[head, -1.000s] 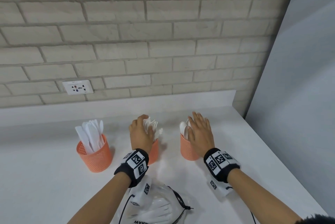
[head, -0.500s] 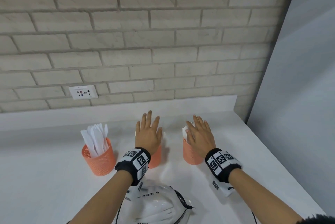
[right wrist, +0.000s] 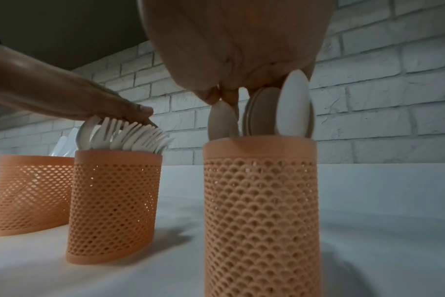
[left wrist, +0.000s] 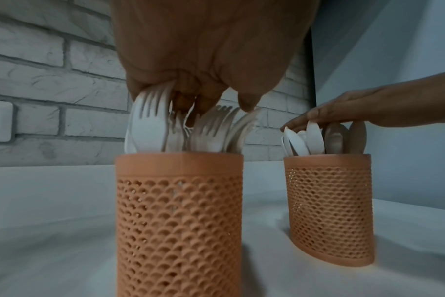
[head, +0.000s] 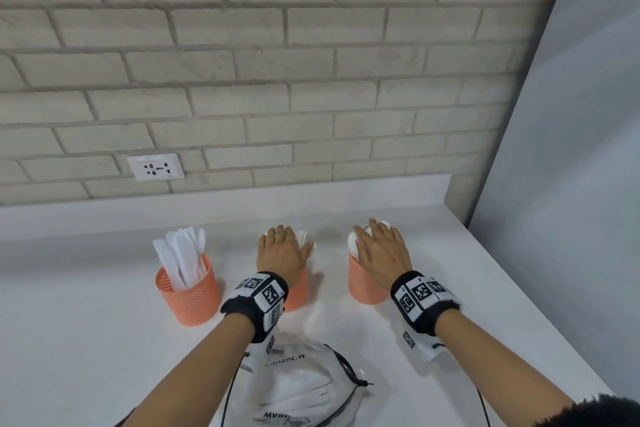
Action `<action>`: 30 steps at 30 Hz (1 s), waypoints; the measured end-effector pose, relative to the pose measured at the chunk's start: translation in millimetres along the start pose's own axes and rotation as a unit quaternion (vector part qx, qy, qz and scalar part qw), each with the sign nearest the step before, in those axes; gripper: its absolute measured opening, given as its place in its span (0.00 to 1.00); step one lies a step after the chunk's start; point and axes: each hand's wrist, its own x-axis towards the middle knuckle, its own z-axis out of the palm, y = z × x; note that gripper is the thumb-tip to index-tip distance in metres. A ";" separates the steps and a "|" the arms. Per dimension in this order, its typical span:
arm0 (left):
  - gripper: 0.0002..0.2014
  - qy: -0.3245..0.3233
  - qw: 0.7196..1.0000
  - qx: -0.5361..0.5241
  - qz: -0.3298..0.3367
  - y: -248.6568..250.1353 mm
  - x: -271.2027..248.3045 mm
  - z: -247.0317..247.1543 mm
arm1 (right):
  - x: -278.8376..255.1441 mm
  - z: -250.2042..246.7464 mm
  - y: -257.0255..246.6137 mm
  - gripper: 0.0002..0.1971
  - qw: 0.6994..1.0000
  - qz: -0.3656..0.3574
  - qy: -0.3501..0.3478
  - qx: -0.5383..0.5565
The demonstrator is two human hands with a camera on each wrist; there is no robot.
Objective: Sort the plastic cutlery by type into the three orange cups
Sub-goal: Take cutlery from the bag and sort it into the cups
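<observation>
Three orange mesh cups stand in a row on the white counter. The left cup (head: 188,291) holds white knives (head: 183,257). My left hand (head: 282,248) lies flat with straight fingers on the tips of the forks (left wrist: 150,124) in the middle cup (left wrist: 179,221). My right hand (head: 379,248) rests flat on the spoons (right wrist: 292,104) in the right cup (right wrist: 260,211). Neither hand grips anything. In the head view the hands hide most of the forks and spoons.
A clear drawstring bag (head: 304,381) with some white cutlery inside lies at the counter's front, between my forearms. The brick wall with a socket (head: 156,167) rises behind the cups. A grey panel (head: 571,184) bounds the counter on the right.
The left hand's fingers, curled by the forks a second ago, straightened and have come down flat on the fork tips. The right hand has stayed on the spoons.
</observation>
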 end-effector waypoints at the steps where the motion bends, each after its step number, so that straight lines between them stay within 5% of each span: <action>1: 0.32 -0.005 1.000 -0.019 -0.003 -0.6 0.2 -1.8 | -1.6 -1.6 -1.0 0.41 1.000 0.003 -0.013 0.003; 5: 0.33 0.025 0.993 -0.117 -0.009 -7.7 -5.4 -17.1 | -13.6 -12.2 -12.1 0.38 0.999 -0.021 0.014 0.044; 8: 0.28 0.072 0.970 -0.233 0.016 -15.6 -18.0 -39.1 | -32.2 -24.8 -37.0 0.22 0.977 -0.097 0.054 0.184; 12: 0.09 0.110 0.939 -0.324 0.031 -31.8 -46.9 -65.3 | -72.7 -33.0 -86.5 0.11 0.941 -0.200 -0.054 0.267; 16: 0.02 0.088 0.927 -0.364 0.003 -47.2 -94.4 -69.6 | -103.9 -8.9 -121.5 0.15 0.933 -0.228 -0.228 0.162; 21: 0.06 0.038 0.946 -0.316 -0.059 -69.3 -144.6 -29.4 | -117.6 28.4 -135.0 0.16 0.926 -0.187 -0.329 0.000; 25: 0.04 -0.046 0.955 -0.262 -0.134 -74.7 -172.5 4.4 | -122.8 40.7 -141.7 0.08 0.917 -0.184 -0.344 -0.083; 30: 0.21 -0.080 0.948 -0.277 -0.135 -66.5 -193.0 16.7 | -128.0 48.3 -142.4 0.14 0.923 -0.183 -0.326 -0.094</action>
